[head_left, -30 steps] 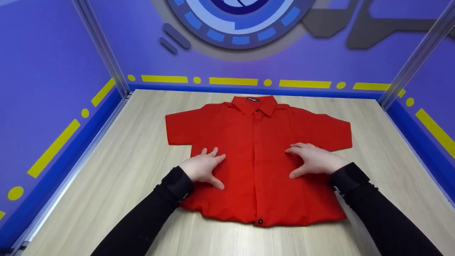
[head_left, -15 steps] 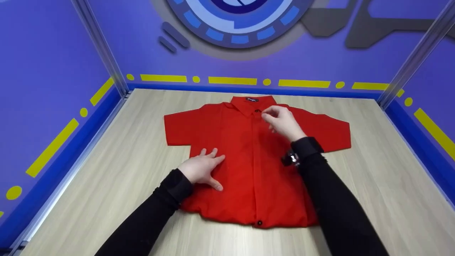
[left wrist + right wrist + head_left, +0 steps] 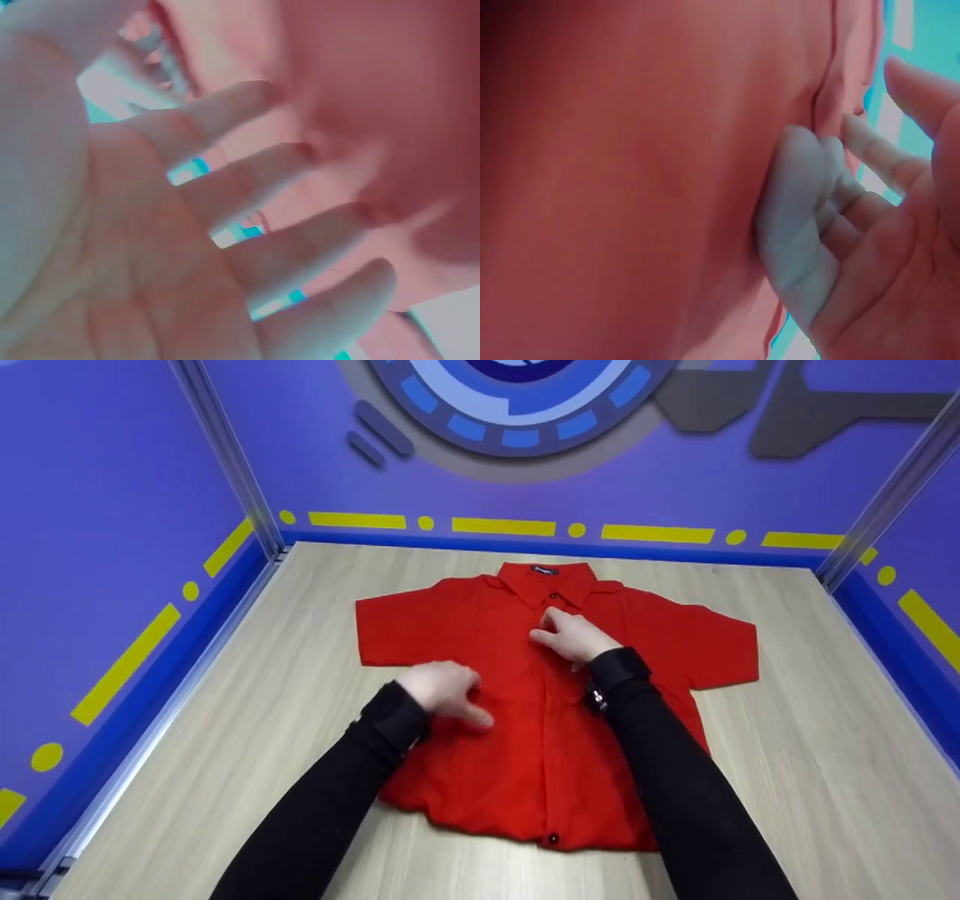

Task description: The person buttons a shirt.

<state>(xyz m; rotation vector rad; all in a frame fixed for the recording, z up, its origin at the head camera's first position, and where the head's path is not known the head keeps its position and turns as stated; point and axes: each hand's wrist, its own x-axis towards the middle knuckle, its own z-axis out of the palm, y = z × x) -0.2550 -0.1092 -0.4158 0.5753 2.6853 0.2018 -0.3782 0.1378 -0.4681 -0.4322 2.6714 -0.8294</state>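
Note:
A red short-sleeved button-up shirt [image 3: 487, 765] lies front up on the table, its collar [image 3: 525, 585] at the far side. One dark button shows at the collar and another at the near hem. My right hand [image 3: 577, 639] is over the upper placket just below the collar. Its fingers are bent and its thumb stands apart; in the right wrist view no cloth shows between them. Over the shirt's left side is my left hand [image 3: 444, 690], slightly blurred. In the left wrist view its fingers [image 3: 300, 251] are extended and spread, tips close to the cloth; contact is unclear.
The pale wood-grain table [image 3: 300, 697] carries the shirt. Blue-purple panels with yellow markings enclose it at the back [image 3: 480, 495] and both sides, joined by metal corner posts [image 3: 232, 457]. Black sleeves and wrist bands cover both arms.
My right hand has gone from the shirt's right side up to the collar, then slightly down the placket. My left hand has shifted slightly up and rightward from where it rested spread on the cloth.

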